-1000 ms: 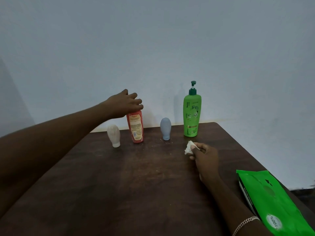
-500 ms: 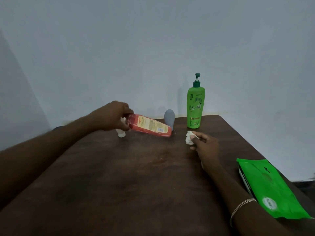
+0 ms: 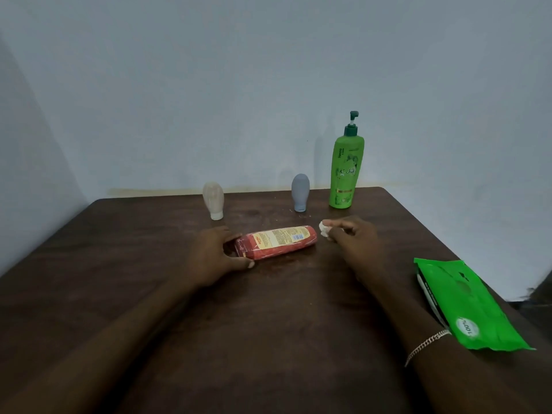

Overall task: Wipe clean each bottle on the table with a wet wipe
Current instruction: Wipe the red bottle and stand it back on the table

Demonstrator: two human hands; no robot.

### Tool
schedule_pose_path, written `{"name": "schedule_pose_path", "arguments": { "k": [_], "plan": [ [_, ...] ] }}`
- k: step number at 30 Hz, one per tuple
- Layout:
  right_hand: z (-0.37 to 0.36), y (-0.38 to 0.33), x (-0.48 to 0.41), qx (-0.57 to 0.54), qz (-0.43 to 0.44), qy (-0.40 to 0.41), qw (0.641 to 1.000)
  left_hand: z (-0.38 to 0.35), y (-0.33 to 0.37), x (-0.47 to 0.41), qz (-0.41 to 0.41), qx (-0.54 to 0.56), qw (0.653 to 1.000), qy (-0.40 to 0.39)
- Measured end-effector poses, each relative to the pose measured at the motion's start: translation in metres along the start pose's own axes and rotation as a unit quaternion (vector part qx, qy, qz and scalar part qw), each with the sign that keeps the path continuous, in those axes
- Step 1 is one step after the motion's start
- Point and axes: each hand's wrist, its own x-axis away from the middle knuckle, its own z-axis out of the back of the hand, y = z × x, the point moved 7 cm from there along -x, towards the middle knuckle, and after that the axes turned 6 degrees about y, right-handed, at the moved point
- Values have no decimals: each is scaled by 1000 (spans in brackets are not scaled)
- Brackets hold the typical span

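Left hand (image 3: 215, 255) grips one end of the red plastic bottle (image 3: 277, 242), lying sideways mid-frame. Right hand (image 3: 355, 240) pinches a crumpled white wet wipe (image 3: 324, 228) just off its other end. Wiping here likely not begun; the beige squeeze tube (image 3: 213, 200), grey squeeze tube (image 3: 300, 192) and green pump bottle (image 3: 345, 171) stand upper centre, cleaned or not unclear.

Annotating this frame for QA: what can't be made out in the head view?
Head view only:
1. Cap end of the red bottle: hidden by the left hand gripping it.
2. Most of the wet wipe: hidden in the right hand pinching it.
3. Label text on the red bottle: too small.
4. Small print on the green pump bottle: too small, blurred.
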Motion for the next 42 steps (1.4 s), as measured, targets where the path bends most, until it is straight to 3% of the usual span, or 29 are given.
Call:
{"name": "schedule_pose_path", "arguments": {
  "k": [11, 19, 24, 28, 30, 35, 38, 42],
  "plan": [
    [-6, 0, -1, 111, 4, -17, 994, -17, -21, 3, 18, 89, 996, -17],
    [-26, -17, 12, 254, 46, -53, 965, -25, -21, 2, 3, 135, 990, -26],
    [-58, -42, 38, 265, 125, -106, 950, -25, -21, 4, 0, 151, 988, -25],
    [-25, -27, 16, 279, 44, -38, 958, -26, -19, 5, -1, 156, 987, -25],
    [-27, -30, 18, 288, 50, -35, 956, -27, -16, 5, -3, 161, 986, -28],
    [-85, -69, 68, 257, 172, -132, 942, -24, -13, 6, -4, 177, 984, -18],
    [-91, -76, 76, 267, 196, -162, 930, -23, -12, 7, 3, 189, 982, -25],
    [-66, -69, 56, 253, 156, -99, 950, -24, -11, 6, 17, 178, 983, -33]
  ]
}}
